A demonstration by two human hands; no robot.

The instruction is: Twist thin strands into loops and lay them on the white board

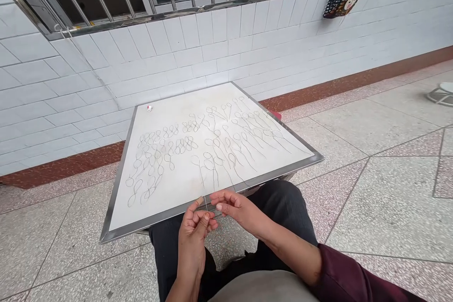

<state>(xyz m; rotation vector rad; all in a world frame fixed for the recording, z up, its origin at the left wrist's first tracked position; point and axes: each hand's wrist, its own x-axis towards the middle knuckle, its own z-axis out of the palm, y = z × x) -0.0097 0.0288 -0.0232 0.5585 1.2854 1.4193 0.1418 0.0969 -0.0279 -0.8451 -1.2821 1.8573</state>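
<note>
My left hand (194, 232) is just off the near edge of the table, its thumb and fingers pinched on a thin wire (206, 204) that stands up between my two hands. My right hand (235, 206) is close beside it on the right, fingers stretched out and thumb apart. Its fingertips are near the wire; whether they touch it I cannot tell. On the white tabletop (170, 99) in front lie many thin wire pieces. Those on the right are single loops with long tails (244, 144), and those on the left are double-looped wires (150, 170).
The table has a grey metal rim (116, 203). A small red-and-white object (149, 108) sits near its far left corner. Behind stands a white tiled wall (198, 47) with barred windows; a patterned bag (342, 2) hangs there. A round stool (442, 94) is at far right.
</note>
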